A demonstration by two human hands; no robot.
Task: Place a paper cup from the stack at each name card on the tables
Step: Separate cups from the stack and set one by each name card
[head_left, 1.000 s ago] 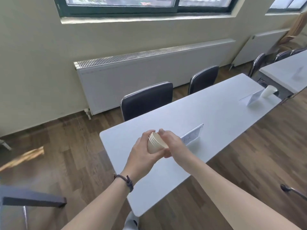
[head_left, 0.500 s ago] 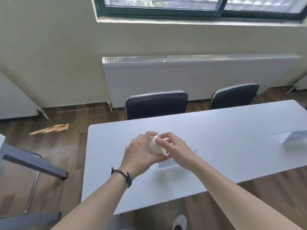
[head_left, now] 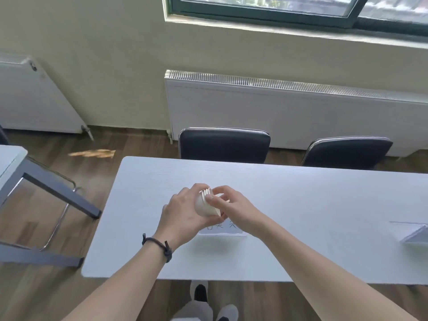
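Above the table's (head_left: 301,193) near edge, toward its left end, the left hand (head_left: 183,216) grips the paper cup stack (head_left: 205,203) (lying sideways) while the right hand's (head_left: 234,208) fingers pinch its rims, just over the name card (head_left: 223,229).

The left hand (head_left: 185,214) and right hand (head_left: 234,207) are covering most of the cup stack (head_left: 205,203), and both are hiding the top of the name card (head_left: 222,229), leaving its writing unreadable. At three o'clock, the frame edge is cutting off a second card (head_left: 412,232).
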